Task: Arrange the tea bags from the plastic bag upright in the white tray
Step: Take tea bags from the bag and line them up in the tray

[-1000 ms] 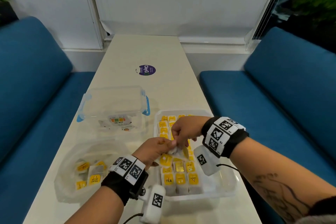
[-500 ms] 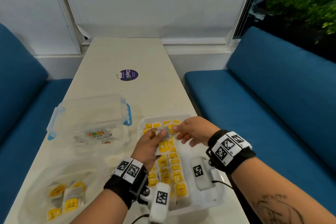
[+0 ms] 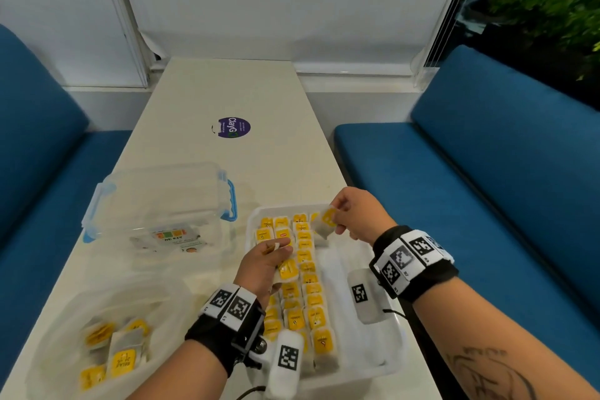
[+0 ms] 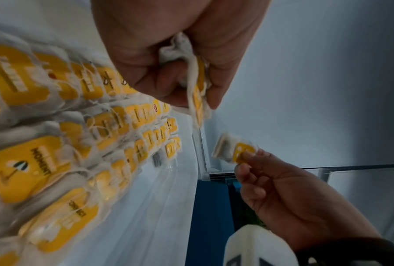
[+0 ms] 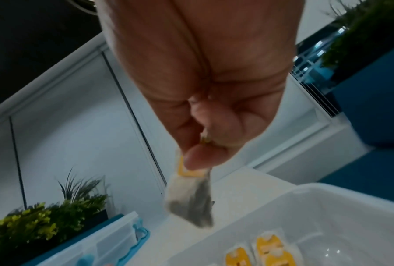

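Pinching one tea bag (image 3: 325,221) by its yellow tag between thumb and fingertips, the right hand (image 3: 358,216) holds it above the far end of the white tray (image 3: 386,357), the pouch hanging below the grip and clear of the rows. In the right wrist view the pouch is blurred and the fingers are mostly hidden behind the palm. The left hand (image 3: 264,265) is over the middle rows, its fingers curled round another tea bag (image 4: 197,93) that sticks out past the fingertips; how many bags it grips cannot be told. Rows of tea bags (image 3: 308,286) stand on edge along the tray's left side, the nearest ones partly covered by the left wrist. On the bench (image 3: 227,91), the plastic bag (image 3: 65,334) with more bags lies to the left, cut off at the lower edge, beside a clear box (image 3: 156,201).
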A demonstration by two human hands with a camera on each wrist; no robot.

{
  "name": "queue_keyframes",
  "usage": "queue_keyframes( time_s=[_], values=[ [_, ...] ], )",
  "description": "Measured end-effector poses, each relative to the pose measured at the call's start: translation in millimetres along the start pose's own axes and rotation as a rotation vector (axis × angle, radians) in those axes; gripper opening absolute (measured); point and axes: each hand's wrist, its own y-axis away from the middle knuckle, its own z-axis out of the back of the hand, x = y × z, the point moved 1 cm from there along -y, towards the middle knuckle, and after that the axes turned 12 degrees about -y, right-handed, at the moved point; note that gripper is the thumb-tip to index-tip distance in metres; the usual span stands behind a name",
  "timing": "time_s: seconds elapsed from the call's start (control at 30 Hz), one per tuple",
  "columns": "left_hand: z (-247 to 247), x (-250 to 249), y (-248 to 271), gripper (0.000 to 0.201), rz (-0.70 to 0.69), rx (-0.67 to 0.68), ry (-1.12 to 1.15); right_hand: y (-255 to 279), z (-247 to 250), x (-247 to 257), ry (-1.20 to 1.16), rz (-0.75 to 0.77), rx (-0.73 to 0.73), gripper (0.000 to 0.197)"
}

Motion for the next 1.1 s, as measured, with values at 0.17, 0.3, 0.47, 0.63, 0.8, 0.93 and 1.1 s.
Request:
queue_keyframes(
  time_s=[0.17,0.3,0.47,0.63,0.8,0.93,1.1],
  values=[
    [4,0,2,0.012,0.023,-0.014,0.023,-13,-2,-8,0.009,-0.097,0.028,0.017],
    [7,3,4,0.013,0.036,-0.024,0.054,-26,-10,-24,0.086,-0.101,0.000,0.013],
    [10,1,9,0.012,0.034,-0.031,0.058,-39,-23,-37,0.366,-0.132,0.150,0.024],
    [15,-1,13,0.013,0.024,-0.022,0.036,-50,-34,-37,0.536,-0.210,0.280,0.034],
    [18,1,14,0.013,0.031,-0.011,0.056,-62,-44,-41,0.545,-0.226,0.256,0.038],
    [20,4,14,0.011,0.027,0.005,0.084,-66,-48,-47,0.480,-0.231,0.166,0.042],
    [20,4,13,0.010,0.024,0.031,0.111,-65,-45,-48,0.438,-0.184,0.037,0.047]
  ],
)
